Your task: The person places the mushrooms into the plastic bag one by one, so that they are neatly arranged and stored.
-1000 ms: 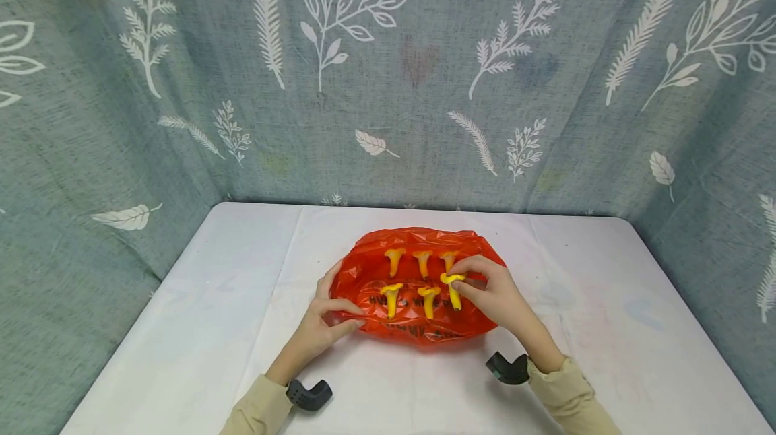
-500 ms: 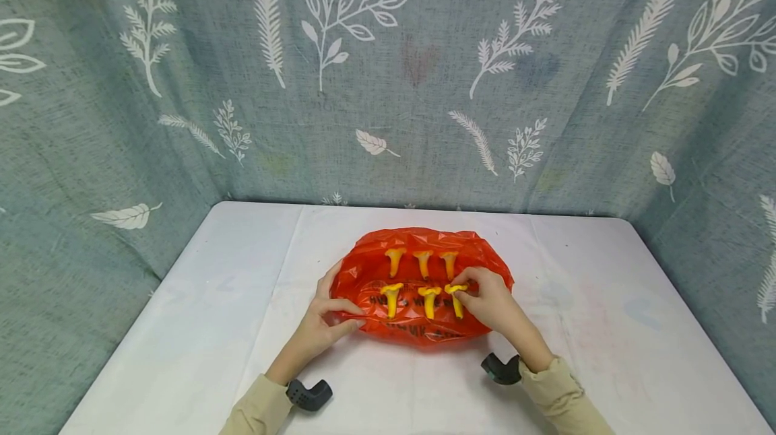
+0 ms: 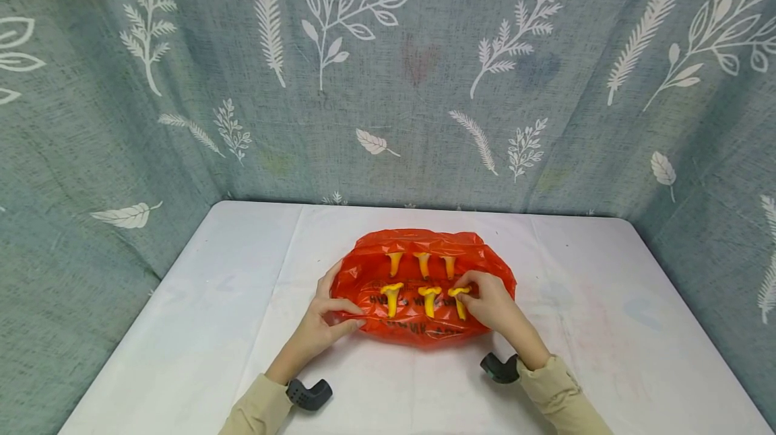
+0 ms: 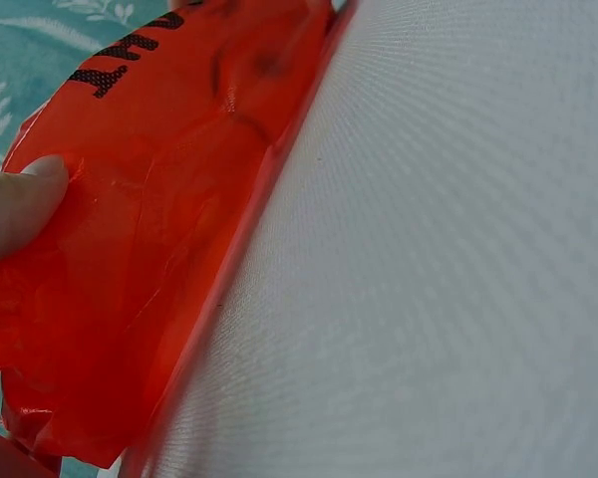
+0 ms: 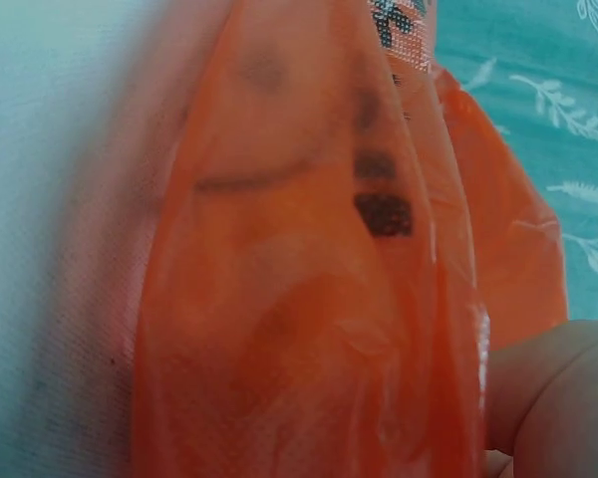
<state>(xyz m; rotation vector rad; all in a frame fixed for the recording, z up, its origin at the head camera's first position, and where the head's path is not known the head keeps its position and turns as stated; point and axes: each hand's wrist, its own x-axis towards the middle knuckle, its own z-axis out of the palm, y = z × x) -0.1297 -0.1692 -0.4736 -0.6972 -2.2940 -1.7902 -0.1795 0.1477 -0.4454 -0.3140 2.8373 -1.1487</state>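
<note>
A red plastic bag [image 3: 370, 335] with black print sits on the white table, its mouth towards the head view. Inside lie yellow chanterelle mushrooms in two rows. The far row holds a left one [image 3: 395, 264], a middle one [image 3: 423, 264] and a right one [image 3: 449, 266]. In the near row are a left one [image 3: 392, 299], a middle one [image 3: 430, 301] and a right one [image 3: 461, 308], pinched by my right hand [image 3: 498, 306]. My left hand [image 3: 319, 320] grips the bag's left edge; its thumb [image 4: 30, 204] presses the film in the left wrist view. Film hides the right fingertips in the right wrist view.
The white table [image 3: 182, 354] extends around the bag. A grey-green curtain [image 3: 388, 85] with white leaf prints hangs behind and at both sides. Black camera mounts [image 3: 309, 395] sit at each wrist, above the table.
My right hand has moved the near-right chanterelle slightly right and towards the front, into line with the near row. The bag's right side has spread outward. My left hand has stayed put.
</note>
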